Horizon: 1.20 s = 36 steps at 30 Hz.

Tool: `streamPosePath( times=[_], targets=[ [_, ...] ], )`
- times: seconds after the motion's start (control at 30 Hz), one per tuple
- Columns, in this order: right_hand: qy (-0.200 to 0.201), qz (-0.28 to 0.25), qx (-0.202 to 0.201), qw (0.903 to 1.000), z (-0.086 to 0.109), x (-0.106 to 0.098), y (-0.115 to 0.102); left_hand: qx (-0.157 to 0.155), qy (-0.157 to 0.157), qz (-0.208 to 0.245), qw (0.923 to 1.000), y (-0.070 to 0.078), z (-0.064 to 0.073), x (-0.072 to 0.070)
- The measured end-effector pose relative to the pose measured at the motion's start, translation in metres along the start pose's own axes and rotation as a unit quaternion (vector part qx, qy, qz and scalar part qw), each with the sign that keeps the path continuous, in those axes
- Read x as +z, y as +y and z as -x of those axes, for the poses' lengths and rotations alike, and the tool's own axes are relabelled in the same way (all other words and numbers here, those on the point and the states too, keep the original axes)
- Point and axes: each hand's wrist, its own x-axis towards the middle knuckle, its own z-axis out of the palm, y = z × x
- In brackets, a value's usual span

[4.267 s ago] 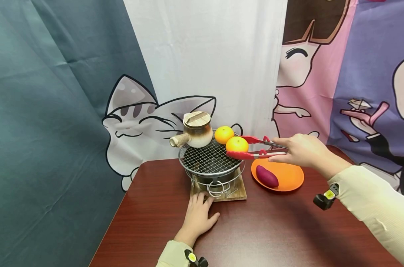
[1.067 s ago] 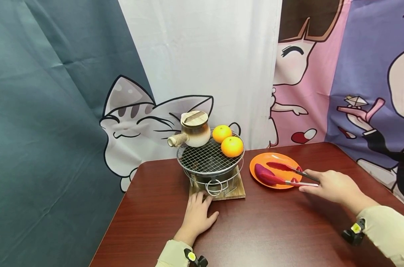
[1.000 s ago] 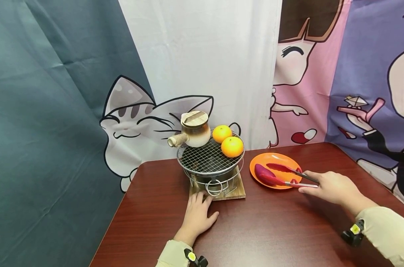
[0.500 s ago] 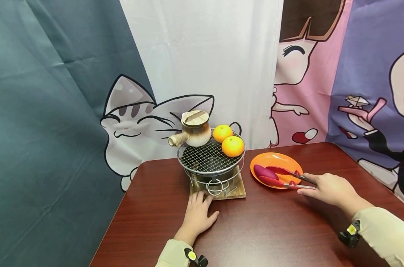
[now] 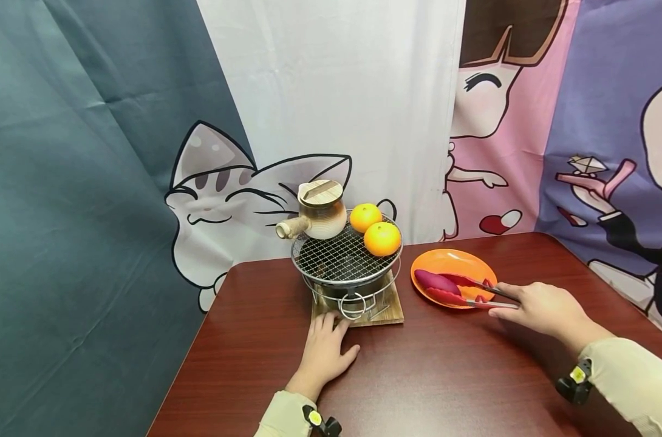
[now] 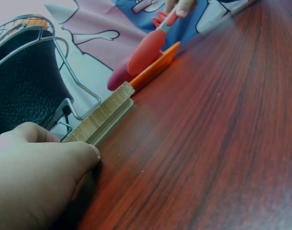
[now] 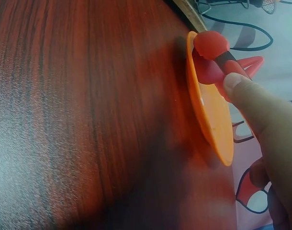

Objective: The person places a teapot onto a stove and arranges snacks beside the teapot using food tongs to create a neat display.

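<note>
My right hand (image 5: 544,312) grips red-tipped metal tongs (image 5: 481,293) over an orange plate (image 5: 473,261). The tong tips lie on either side of a purple sweet potato (image 5: 430,280) on that plate. In the right wrist view the tongs' red tip (image 7: 211,44) covers part of the sweet potato (image 7: 206,71). My left hand (image 5: 322,358) rests on the table, its fingertips at the front edge of the wooden board (image 5: 388,312) under the grill. In the left wrist view the thumb lies beside the board's edge (image 6: 105,112).
A round wire-mesh grill (image 5: 336,261) stands on the board. On it sit a lidded clay pot (image 5: 325,221) with a side handle and two oranges (image 5: 382,239), (image 5: 365,217). A printed curtain (image 5: 331,79) hangs behind the dark red table (image 5: 418,376).
Over the earlier frames the tongs released an orange on the grill and moved right and down to the plate. Lately the tips have closed in around the sweet potato. The left hand stays put.
</note>
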Motion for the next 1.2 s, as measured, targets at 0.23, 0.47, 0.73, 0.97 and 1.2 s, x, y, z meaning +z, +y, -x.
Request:
streamPosePath(
  times=[0.23,0.47,0.73,0.97,1.2],
  targets=[
    [-0.002,0.007,0.003,1.0,0.0,-0.013,0.001,0.001,0.0,0.003,1.0,0.0,-0.001,-0.001],
    [0.005,0.01,0.005,0.9999,0.0,-0.027,0.003,0.0,-0.002,0.003,1.0,0.001,-0.001,-0.002],
    [0.025,0.012,0.01,0.9996,-0.003,-0.055,0.002,-0.003,-0.004,0.006,1.0,0.001,0.0,-0.002],
    [0.059,0.019,0.01,0.998,-0.004,-0.084,-0.008,-0.005,-0.006,0.006,1.0,0.001,0.0,0.0],
    [0.099,0.031,-0.003,0.9946,-0.003,-0.106,-0.023,-0.006,-0.003,0.01,0.9999,0.0,0.0,0.001]
  ],
)
